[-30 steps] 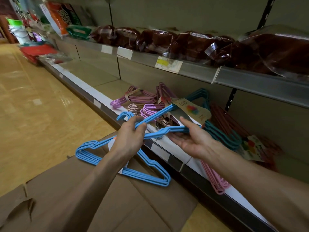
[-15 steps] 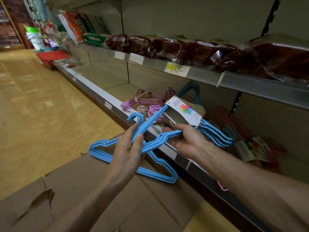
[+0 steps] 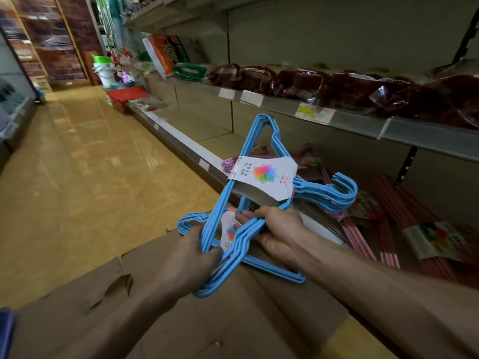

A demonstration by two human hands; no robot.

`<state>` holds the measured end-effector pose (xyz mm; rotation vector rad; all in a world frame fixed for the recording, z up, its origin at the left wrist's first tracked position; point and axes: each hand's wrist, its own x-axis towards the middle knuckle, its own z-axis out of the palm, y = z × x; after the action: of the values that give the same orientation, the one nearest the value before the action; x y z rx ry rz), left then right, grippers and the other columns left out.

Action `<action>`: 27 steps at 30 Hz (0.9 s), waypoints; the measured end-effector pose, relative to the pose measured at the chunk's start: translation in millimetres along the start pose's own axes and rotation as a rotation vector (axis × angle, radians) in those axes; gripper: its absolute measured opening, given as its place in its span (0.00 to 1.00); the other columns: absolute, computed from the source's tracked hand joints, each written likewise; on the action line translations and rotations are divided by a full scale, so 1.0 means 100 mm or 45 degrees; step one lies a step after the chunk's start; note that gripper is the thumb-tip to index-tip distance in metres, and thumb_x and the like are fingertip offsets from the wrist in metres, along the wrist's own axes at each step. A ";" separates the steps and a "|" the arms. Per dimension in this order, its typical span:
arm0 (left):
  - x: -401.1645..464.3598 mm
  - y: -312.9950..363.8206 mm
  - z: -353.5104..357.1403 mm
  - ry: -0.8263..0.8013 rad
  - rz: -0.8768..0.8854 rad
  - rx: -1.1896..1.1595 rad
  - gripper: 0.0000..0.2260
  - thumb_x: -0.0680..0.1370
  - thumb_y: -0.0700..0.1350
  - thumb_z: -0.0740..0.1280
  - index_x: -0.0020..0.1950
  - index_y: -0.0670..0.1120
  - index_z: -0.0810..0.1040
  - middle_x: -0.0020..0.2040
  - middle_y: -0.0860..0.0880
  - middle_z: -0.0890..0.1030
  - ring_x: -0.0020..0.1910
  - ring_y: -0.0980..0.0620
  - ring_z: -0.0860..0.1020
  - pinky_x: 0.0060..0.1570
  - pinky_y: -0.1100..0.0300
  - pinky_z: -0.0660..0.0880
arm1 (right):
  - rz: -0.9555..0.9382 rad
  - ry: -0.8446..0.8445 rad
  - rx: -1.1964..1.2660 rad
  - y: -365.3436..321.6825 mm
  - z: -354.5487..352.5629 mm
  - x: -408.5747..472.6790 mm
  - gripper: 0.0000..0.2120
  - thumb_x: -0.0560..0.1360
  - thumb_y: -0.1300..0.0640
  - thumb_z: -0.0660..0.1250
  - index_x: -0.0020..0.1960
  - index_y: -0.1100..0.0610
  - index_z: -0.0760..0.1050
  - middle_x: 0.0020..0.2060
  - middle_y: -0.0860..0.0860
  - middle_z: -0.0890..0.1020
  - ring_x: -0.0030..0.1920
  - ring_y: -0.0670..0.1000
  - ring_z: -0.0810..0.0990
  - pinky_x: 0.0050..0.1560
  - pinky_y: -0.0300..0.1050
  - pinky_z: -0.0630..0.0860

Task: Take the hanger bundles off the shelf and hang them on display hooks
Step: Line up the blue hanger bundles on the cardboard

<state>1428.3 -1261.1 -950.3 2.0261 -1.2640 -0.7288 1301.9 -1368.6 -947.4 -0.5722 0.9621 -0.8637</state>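
Two blue hanger bundles cross in front of me. The upper bundle (image 3: 261,141) stands tilted up, with a white paper label (image 3: 264,174) round it and its hooks pointing right. The lower bundle (image 3: 272,270) lies flatter beneath it. My left hand (image 3: 191,260) grips the wires where both bundles meet. My right hand (image 3: 280,229) holds the bundles from the right side, fingers curled round the wires. Pink hanger bundles (image 3: 363,239) and red ones (image 3: 404,203) lie on the bottom shelf (image 3: 197,125) behind.
A flattened cardboard box (image 3: 207,320) lies on the floor below my arms. The upper shelf (image 3: 350,120) carries dark red wrapped packs. The aisle floor (image 3: 90,164) stretches away to the left. No display hooks are in view.
The upper blue bundle has swung from lying flat to standing up, label facing me. My right hand shifted its hold lower on the wires. My view lifted toward the aisle.
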 end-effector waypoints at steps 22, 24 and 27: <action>-0.14 -0.52 -0.28 0.146 -0.184 0.039 0.07 0.83 0.43 0.58 0.49 0.42 0.72 0.42 0.43 0.81 0.36 0.46 0.84 0.38 0.46 0.83 | 0.063 -0.193 -0.415 0.70 0.44 -0.16 0.10 0.76 0.73 0.63 0.56 0.74 0.74 0.47 0.69 0.81 0.46 0.61 0.87 0.41 0.53 0.85; -0.11 -0.50 -0.24 0.129 -0.174 0.016 0.08 0.84 0.42 0.58 0.50 0.40 0.73 0.43 0.41 0.81 0.36 0.47 0.84 0.37 0.48 0.83 | 0.064 -0.175 -0.412 0.68 0.41 -0.14 0.09 0.76 0.73 0.63 0.55 0.74 0.75 0.44 0.67 0.81 0.46 0.61 0.86 0.42 0.54 0.85; -0.07 -0.47 -0.17 0.069 -0.195 0.015 0.08 0.84 0.43 0.57 0.52 0.40 0.73 0.44 0.42 0.82 0.35 0.47 0.84 0.34 0.54 0.83 | 0.078 -0.134 -0.419 0.66 0.33 -0.12 0.08 0.76 0.71 0.63 0.54 0.74 0.75 0.42 0.65 0.81 0.46 0.61 0.87 0.44 0.54 0.85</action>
<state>1464.0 -1235.2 -973.9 2.1555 -1.0942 -0.7325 1351.7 -1320.8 -975.4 -0.8565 1.0267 -0.6170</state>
